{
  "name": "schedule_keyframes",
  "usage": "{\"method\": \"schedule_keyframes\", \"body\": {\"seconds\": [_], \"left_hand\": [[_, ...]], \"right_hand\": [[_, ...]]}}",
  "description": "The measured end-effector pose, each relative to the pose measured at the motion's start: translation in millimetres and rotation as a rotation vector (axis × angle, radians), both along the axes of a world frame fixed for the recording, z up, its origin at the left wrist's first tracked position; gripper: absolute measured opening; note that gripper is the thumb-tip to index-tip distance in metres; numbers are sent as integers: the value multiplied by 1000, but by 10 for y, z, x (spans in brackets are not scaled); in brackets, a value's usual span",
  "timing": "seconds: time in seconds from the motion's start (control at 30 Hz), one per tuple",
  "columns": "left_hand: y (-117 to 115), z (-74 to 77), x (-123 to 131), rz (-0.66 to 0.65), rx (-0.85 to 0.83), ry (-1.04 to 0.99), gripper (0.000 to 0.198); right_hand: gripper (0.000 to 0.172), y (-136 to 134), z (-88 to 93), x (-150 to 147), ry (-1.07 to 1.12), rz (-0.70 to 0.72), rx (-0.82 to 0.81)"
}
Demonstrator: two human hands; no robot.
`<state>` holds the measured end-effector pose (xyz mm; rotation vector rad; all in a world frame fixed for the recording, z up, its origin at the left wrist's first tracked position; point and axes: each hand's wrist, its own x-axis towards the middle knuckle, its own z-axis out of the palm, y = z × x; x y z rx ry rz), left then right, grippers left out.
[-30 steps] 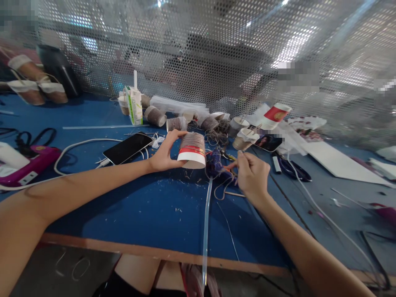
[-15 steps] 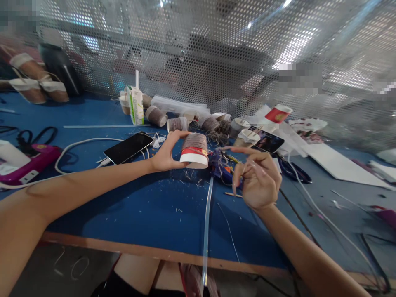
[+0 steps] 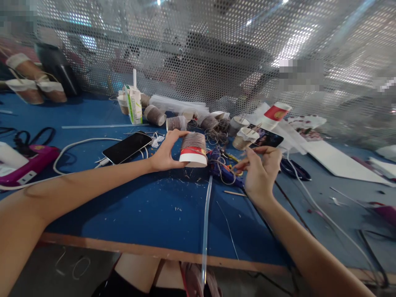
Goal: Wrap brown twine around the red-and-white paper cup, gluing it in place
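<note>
My left hand [image 3: 167,154] grips a paper cup [image 3: 193,150] from its left side, thumb below and fingers above. The cup is held rim down. Grey-brown yarn winds around its upper part, while a red printed band and the white rim stay bare. To the right, apart from the cup, my right hand [image 3: 261,173] is raised with thumb and forefinger pinched together; what lies between them is too small to make out. Between the hands lies a blue glue gun [image 3: 227,174]. A long clear glue stick [image 3: 207,222] extends from it past the table edge.
Several yarn-wrapped cups [image 3: 177,123], a drink carton [image 3: 133,105] and tangled yarn [image 3: 218,134] line the back, before a perforated metal screen [image 3: 173,53]. A phone [image 3: 127,147] with a white cable lies left; a purple power strip [image 3: 34,165] stands farther left. A wooden stick [image 3: 235,193] lies near my right hand.
My right hand has turned, and its outstretched forefinger has drawn back to the thumb, away from the cup. My left hand keeps the cup nearly still.
</note>
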<state>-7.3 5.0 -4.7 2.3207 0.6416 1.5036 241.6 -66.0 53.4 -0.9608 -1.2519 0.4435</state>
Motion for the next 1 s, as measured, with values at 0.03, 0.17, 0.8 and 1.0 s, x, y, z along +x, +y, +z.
{"method": "schedule_keyframes", "body": {"seconds": [0.03, 0.17, 0.8, 1.0], "left_hand": [[-1, 3, -1, 2, 1, 0, 78], [-5, 12, 0, 14, 13, 21, 78], [-39, 54, -4, 0, 62, 41, 78], [-41, 54, 0, 11, 54, 63, 79]], "right_hand": [[28, 55, 3, 39, -4, -4, 17], [26, 34, 65, 33, 19, 222, 74], [32, -204, 14, -209, 85, 584, -270], [24, -109, -3, -120, 201, 315, -71]]}}
